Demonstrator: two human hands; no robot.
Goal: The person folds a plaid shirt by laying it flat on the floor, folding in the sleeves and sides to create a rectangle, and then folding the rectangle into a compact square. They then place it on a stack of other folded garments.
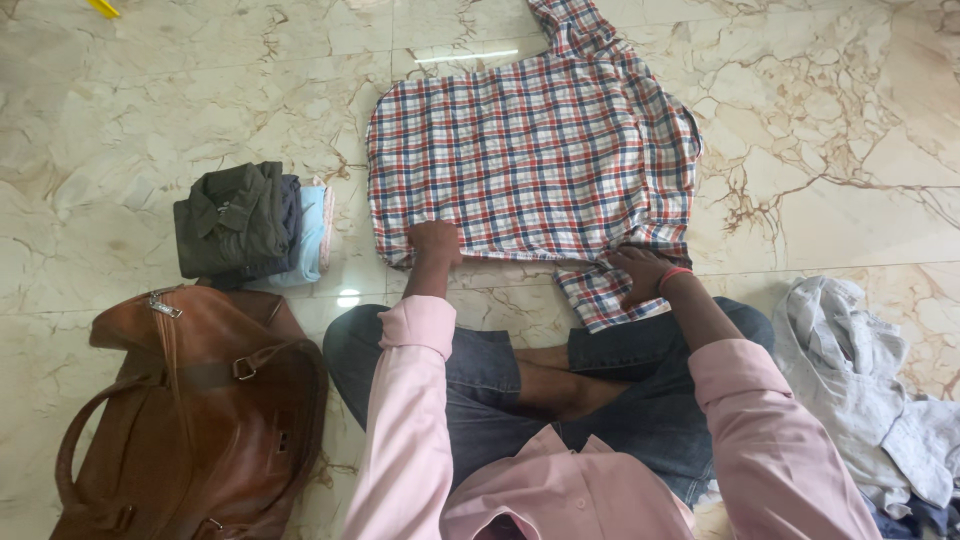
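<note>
mid-fold: plaid shirt (pixel 530 150) lies flat on the floor just ahead of both hands. left hand (pixel 435 243) closed on its near hem, right hand (pixel 640 275) pinching the hem corner & a loose flap. next prob needs both edges lifted evenly. folded clothes (pixel 250 222) left of the left hand.
</note>
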